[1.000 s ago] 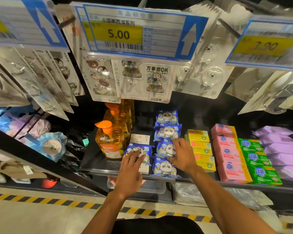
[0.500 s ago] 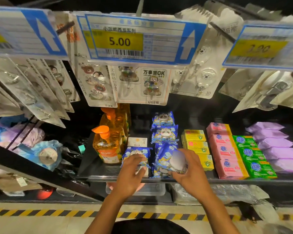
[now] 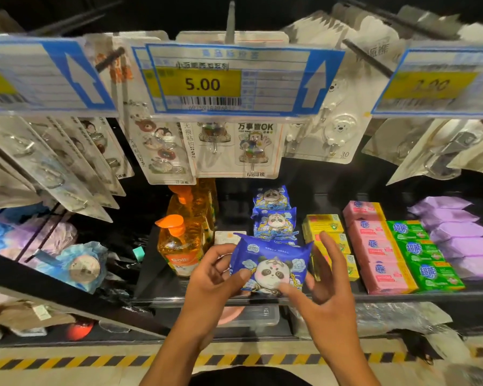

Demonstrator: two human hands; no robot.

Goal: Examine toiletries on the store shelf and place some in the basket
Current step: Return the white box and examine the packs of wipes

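Note:
A blue soap pack with a panda print (image 3: 271, 264) is held above the front of the black shelf (image 3: 402, 296). My left hand (image 3: 215, 277) grips its left end, thumb on the front. My right hand (image 3: 321, 285) pinches its right lower edge with the thumb, the other fingers spread upward. More panda packs (image 3: 273, 218) lie in a row on the shelf behind it. No basket is in view.
Orange pump bottles (image 3: 183, 243) stand left of the packs. Yellow (image 3: 322, 222), pink (image 3: 374, 246) and green soap boxes (image 3: 421, 252) and purple packs (image 3: 452, 232) fill the right. Hook cards (image 3: 234, 146) and price tags (image 3: 229, 82) hang overhead. Striped floor tape (image 3: 67, 362) lies below.
My right hand lifted one panda pack off the shelf row and drew it toward me. My left hand left the front pack and took hold of the lifted pack's left end.

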